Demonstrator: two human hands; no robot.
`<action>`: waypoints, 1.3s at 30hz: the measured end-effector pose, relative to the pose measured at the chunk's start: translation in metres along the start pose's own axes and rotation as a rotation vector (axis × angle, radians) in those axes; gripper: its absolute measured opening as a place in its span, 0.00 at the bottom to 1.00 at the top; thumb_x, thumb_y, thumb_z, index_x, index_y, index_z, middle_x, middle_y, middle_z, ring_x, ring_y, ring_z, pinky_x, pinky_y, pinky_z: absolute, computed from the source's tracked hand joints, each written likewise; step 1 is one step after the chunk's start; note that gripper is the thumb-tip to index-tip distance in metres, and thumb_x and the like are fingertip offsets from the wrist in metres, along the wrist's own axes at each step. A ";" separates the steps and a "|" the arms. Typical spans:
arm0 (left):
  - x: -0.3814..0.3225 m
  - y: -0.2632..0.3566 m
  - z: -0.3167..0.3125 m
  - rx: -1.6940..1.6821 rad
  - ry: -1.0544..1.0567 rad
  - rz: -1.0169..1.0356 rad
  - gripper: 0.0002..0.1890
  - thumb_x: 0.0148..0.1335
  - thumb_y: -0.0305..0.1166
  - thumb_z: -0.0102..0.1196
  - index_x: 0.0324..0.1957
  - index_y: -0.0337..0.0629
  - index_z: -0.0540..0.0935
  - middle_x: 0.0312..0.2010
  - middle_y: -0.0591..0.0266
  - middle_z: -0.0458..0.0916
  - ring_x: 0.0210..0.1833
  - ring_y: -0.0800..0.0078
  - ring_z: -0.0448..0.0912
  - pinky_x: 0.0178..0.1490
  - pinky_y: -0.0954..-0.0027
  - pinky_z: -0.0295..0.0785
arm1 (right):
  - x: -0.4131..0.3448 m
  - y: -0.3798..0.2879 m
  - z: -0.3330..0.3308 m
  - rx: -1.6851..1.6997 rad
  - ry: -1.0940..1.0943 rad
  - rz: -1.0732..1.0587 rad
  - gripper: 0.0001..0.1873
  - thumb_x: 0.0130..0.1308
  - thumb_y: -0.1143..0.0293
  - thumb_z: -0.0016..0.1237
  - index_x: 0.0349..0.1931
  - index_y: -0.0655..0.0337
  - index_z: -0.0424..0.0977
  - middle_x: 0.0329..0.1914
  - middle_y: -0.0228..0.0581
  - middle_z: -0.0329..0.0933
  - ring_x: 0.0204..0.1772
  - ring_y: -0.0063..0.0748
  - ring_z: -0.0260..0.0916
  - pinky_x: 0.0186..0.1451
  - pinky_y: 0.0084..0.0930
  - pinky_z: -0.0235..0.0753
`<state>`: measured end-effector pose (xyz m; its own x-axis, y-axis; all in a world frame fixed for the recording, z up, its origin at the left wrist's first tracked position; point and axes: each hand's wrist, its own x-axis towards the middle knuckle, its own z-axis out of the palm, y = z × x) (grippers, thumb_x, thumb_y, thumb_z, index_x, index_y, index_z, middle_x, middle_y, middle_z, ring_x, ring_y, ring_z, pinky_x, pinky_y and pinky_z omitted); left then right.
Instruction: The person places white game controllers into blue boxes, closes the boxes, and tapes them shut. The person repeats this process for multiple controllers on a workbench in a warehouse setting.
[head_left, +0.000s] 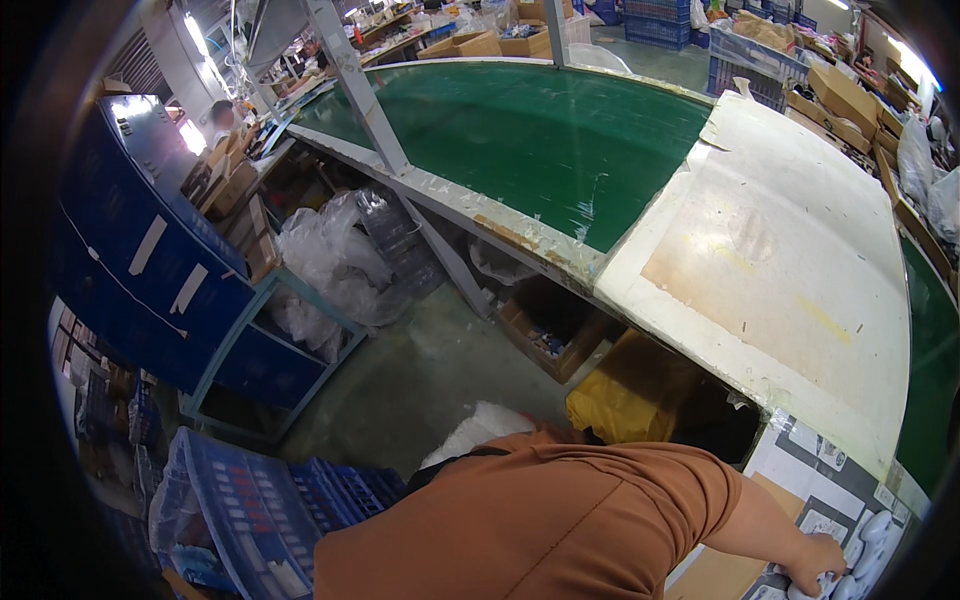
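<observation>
At the lower right, my left hand (819, 561) reaches out from a brown short sleeve. Its fingers are bent down over glossy white rounded parts (870, 551), which look like moulded plastic; whether they grip one is hidden by the hand and the picture's dark rim. Under the parts lies a grey and white printed sheet (799, 442) with pictures on it, beside a piece of brown cardboard (772, 491). My right hand is out of view. My brown-clad shoulder and upper arm fill the lower middle.
A worn white board (787, 247) covers part of a green conveyor belt (525, 142). Below the belt's frame stand an open cardboard box (559, 367) and a yellow bag (622, 397). Blue crates (247, 510) and a blue cabinet (150, 247) are on the left. A person sits beyond.
</observation>
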<state>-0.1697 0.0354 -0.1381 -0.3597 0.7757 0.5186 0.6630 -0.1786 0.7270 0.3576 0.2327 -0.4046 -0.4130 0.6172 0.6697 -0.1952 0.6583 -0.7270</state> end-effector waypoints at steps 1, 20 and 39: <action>0.000 0.002 -0.001 -0.046 0.056 -0.015 0.21 0.49 0.48 0.57 0.41 0.46 0.77 0.36 0.54 0.79 0.40 0.54 0.77 0.42 0.57 0.70 | 0.012 -0.037 0.022 0.017 -0.095 0.052 0.14 0.67 0.66 0.39 0.32 0.68 0.74 0.25 0.44 0.71 0.24 0.34 0.69 0.23 0.27 0.68; 0.005 -0.005 0.013 -0.138 0.276 -0.036 0.19 0.38 0.45 0.62 0.32 0.45 0.78 0.30 0.53 0.77 0.38 0.54 0.75 0.41 0.57 0.69 | 0.127 -0.384 0.303 -0.638 0.011 -0.413 0.12 0.66 0.71 0.42 0.48 0.63 0.66 0.39 0.51 0.69 0.32 0.39 0.70 0.28 0.26 0.72; 0.013 -0.017 0.025 -0.055 0.217 -0.023 0.18 0.32 0.42 0.60 0.28 0.46 0.78 0.30 0.55 0.76 0.38 0.55 0.75 0.41 0.58 0.69 | 0.125 -0.409 0.306 -0.006 0.244 0.442 0.11 0.61 0.68 0.46 0.37 0.68 0.69 0.31 0.44 0.69 0.32 0.33 0.68 0.34 0.24 0.69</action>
<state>-0.1690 0.0636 -0.1549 -0.5113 0.6323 0.5820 0.6181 -0.1999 0.7602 0.1135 -0.0913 -0.0693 -0.2345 0.9198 0.3145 -0.0433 0.3133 -0.9487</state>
